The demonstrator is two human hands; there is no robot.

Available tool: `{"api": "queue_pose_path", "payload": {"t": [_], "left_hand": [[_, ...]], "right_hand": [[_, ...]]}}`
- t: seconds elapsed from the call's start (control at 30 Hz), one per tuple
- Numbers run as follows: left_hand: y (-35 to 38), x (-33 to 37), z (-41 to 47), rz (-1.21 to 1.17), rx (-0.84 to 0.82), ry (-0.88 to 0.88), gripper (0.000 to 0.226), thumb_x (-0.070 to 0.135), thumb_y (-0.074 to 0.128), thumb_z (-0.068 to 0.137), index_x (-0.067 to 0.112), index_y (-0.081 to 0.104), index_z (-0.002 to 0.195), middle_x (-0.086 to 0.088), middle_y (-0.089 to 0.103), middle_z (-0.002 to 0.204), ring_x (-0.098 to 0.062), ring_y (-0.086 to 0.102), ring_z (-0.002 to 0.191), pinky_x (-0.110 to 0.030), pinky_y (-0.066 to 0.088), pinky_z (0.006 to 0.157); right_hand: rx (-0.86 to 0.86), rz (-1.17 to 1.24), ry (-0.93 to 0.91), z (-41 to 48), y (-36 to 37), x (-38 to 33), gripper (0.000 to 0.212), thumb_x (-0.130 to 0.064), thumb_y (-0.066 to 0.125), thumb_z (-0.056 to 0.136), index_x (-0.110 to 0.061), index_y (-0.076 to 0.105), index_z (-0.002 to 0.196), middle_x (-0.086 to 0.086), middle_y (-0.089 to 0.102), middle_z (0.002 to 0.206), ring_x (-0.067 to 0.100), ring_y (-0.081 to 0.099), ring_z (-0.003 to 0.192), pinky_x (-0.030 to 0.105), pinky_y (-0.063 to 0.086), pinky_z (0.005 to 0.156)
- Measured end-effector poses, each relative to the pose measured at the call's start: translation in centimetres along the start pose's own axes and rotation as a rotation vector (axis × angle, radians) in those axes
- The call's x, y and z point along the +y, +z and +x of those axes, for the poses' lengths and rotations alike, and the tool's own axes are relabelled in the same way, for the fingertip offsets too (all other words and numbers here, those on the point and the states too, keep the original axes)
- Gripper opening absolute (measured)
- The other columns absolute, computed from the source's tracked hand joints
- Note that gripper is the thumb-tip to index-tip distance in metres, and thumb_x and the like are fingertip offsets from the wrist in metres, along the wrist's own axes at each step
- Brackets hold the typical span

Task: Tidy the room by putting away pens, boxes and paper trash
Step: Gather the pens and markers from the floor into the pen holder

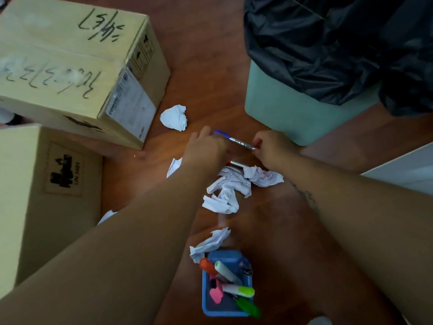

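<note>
A blue-capped pen (236,140) is held between both hands over the brown floor. My left hand (206,146) grips its capped end and my right hand (273,148) pinches the other end. A second pen with a red end (235,163) lies just below, partly hidden by my left hand. Crumpled papers lie around: one ball (174,117) by the box, a pile (230,186) under my arms, another piece (210,242) near the blue pen holder (226,308), which holds several markers.
Two cardboard boxes stand at left, a large one (77,66) at the back and another (35,195) nearer. A pale green bin (302,113) lined with a black bag (328,43) stands at the right. A white surface (405,167) shows at the right edge.
</note>
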State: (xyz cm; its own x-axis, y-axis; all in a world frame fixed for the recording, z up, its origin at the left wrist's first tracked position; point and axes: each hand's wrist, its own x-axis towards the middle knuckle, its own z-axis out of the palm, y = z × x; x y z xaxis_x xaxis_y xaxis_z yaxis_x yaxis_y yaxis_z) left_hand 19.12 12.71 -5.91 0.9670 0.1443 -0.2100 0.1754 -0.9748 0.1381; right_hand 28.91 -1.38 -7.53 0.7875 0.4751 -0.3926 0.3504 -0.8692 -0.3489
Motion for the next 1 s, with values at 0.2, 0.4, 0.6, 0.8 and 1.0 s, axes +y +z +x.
{"api": "queue_pose_path", "payload": {"t": [0.2, 0.4, 0.6, 0.8, 1.0], "left_hand": [[1.1, 0.2, 0.9, 0.139, -0.095, 0.070, 0.032, 0.017, 0.059, 0.092, 0.023, 0.062, 0.124, 0.000, 0.061, 0.127, -0.025, 0.042, 0.123, -0.039, 0.034, 0.095], [0.2, -0.2, 1.4, 0.289, -0.070, 0.154, 0.023, 0.017, 0.056, 0.092, 0.022, 0.065, 0.113, 0.001, 0.065, 0.115, -0.023, 0.049, 0.116, -0.037, 0.034, 0.090], [-3.7, -2.1, 0.1, 0.232, -0.001, 0.105, 0.013, 0.025, 0.059, 0.092, 0.018, 0.063, 0.103, -0.003, 0.064, 0.108, -0.026, 0.049, 0.109, -0.038, 0.037, 0.087], [-7.5, -3.5, -5.3, -0.066, 0.072, 0.006, 0.016, 0.029, 0.064, 0.085, 0.018, 0.070, 0.096, -0.003, 0.066, 0.090, -0.026, 0.054, 0.095, -0.038, 0.044, 0.077], [-9.7, -2.1, -12.7, -0.503, 0.069, -0.107, 0.004, 0.017, 0.071, 0.084, 0.019, 0.069, 0.086, 0.005, 0.065, 0.080, -0.009, 0.057, 0.068, -0.019, 0.041, 0.057]], "right_hand": [[0.015, -0.079, -0.003, 0.5, 0.9, 0.3, 0.021, -0.015, 0.066, 0.087, -0.003, 0.066, 0.104, 0.017, 0.063, 0.112, 0.034, 0.061, 0.100, 0.034, 0.049, 0.079], [0.087, 0.084, -0.009, -0.2, 0.1, 0.8, 0.013, -0.013, 0.059, 0.092, -0.002, 0.064, 0.097, 0.019, 0.065, 0.101, 0.032, 0.060, 0.085, 0.031, 0.041, 0.068], [0.186, 0.299, -0.007, -4.1, -1.5, 0.2, 0.011, -0.016, 0.060, 0.092, -0.006, 0.064, 0.094, 0.006, 0.063, 0.087, 0.020, 0.058, 0.079, 0.030, 0.045, 0.070], [0.158, 0.507, -0.028, -10.5, -2.9, -0.7, 0.005, -0.015, 0.064, 0.090, -0.017, 0.060, 0.089, 0.001, 0.064, 0.087, 0.013, 0.055, 0.073, 0.009, 0.038, 0.057], [0.078, 0.771, 0.032, -18.3, -4.1, -2.1, 0.005, -0.009, 0.067, 0.089, -0.012, 0.063, 0.089, 0.004, 0.064, 0.083, 0.005, 0.054, 0.067, 0.008, 0.041, 0.059]]}}
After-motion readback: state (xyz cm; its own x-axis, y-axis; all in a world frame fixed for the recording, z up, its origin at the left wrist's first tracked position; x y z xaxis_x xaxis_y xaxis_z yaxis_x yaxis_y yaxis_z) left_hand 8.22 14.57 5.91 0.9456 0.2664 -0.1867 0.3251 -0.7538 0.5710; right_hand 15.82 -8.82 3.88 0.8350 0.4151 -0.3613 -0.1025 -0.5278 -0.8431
